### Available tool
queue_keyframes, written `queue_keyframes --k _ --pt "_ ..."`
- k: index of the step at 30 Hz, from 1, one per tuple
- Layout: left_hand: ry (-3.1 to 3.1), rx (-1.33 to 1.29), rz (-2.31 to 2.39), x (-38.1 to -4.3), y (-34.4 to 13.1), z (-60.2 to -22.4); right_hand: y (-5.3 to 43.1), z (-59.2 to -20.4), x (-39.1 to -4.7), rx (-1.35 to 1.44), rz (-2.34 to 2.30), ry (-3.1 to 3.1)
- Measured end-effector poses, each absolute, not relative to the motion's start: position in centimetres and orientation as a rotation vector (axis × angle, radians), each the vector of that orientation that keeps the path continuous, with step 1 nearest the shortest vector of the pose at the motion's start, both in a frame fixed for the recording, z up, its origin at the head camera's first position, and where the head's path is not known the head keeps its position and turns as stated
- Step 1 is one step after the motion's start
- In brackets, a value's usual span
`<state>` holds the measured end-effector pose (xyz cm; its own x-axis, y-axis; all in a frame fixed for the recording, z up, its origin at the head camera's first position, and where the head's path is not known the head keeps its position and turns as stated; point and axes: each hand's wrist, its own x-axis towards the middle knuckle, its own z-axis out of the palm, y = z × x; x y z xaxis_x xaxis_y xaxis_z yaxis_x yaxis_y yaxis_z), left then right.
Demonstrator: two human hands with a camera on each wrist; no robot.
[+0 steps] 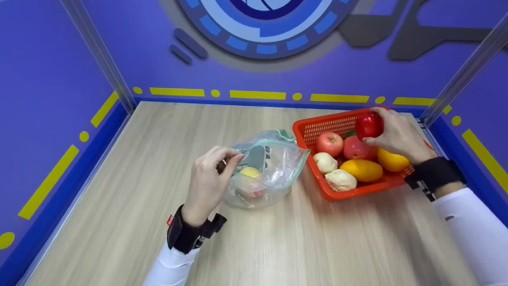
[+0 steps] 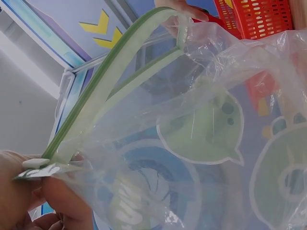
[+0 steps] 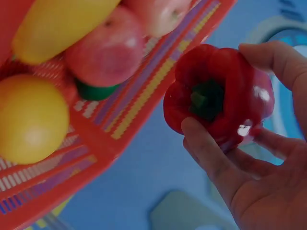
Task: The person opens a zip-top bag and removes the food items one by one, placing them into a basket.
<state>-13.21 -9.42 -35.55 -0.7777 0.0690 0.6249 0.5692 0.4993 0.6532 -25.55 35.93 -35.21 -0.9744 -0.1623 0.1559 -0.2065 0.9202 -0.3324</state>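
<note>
My left hand (image 1: 208, 180) pinches the edge of a clear zip bag (image 1: 274, 167) with a green seal. In the left wrist view the bag's mouth gapes beside the thumb, and cartoon prints show on its plastic. Something yellow and reddish (image 1: 250, 178) lies inside the bag; its kind cannot be told. Over the back right of a red basket (image 1: 335, 194), my right hand (image 1: 399, 133) holds a red bell pepper (image 3: 218, 98). In the right wrist view the fingers and thumb are round the pepper, its green stem showing, apart from the basket's rim.
In the basket lie a pink apple (image 1: 330, 143), another reddish fruit (image 1: 357, 147), yellow mangoes (image 1: 362, 170) and pale lumpy pieces (image 1: 340, 180). A light wood table (image 1: 166, 131) bears the bag and basket. Blue printed walls (image 1: 131, 47) enclose the back and sides.
</note>
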Motion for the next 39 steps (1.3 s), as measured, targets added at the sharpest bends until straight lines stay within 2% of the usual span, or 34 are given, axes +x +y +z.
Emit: queue_keyframes --k 7,14,21,33,39 --pt "-2.222 -0.518 -1.244 -13.2 -9.4 -35.5 39.2 -36.1 -28.5 0.218 0.51 -3.121" --pt "-2.224 -0.517 -1.241 -13.2 -9.3 -35.6 41.1 -37.4 -29.8 0.242 0.377 -3.196" --pt "-2.228 -0.521 -1.24 -13.2 -9.2 -35.5 41.6 -38.4 -30.5 0.305 0.172 -3.249" --pt "-2.224 -0.521 -1.239 -13.2 -9.3 -35.6 41.5 -38.3 -30.7 0.241 0.261 -3.399" --pt "-2.228 -0.522 -1.249 -13.2 -9.4 -35.6 40.9 -37.2 -29.9 0.346 0.3 -3.302"
